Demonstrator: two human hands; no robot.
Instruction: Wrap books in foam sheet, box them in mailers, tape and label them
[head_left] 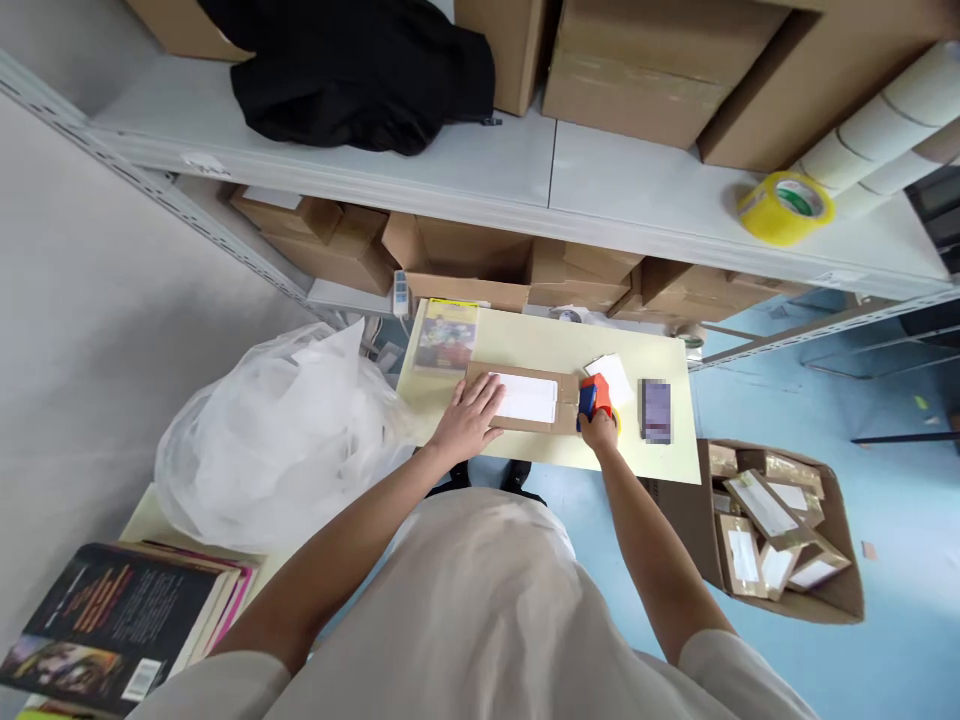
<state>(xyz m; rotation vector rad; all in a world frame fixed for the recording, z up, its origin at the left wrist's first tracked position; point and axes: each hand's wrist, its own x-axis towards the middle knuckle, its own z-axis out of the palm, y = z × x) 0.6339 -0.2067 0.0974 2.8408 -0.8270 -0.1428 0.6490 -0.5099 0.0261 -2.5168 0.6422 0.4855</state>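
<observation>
A small brown cardboard box (568, 390) with a white label (527, 398) on top lies on the pale yellow table (517, 340). My left hand (471, 410) rests flat on the box's left end, fingers stretched over the edge of the label. At the box's right end, my right hand (598, 428) grips a red and blue tape dispenser (598, 393) that touches or nearly touches the cardboard. Part of a yellow tape roll shows beside that hand. Behind the dispenser lie white papers (613, 378), and a phone (656, 410) is farther right.
A wrapped book or magazine (446, 335) lies at the table's back left. Left stand a bulky clear plastic bag (277, 440) and stacked books (112, 620). A carton (840, 560) of labelled parcels stands right on the floor. Shelves ahead carry boxes and yellow tape (772, 222).
</observation>
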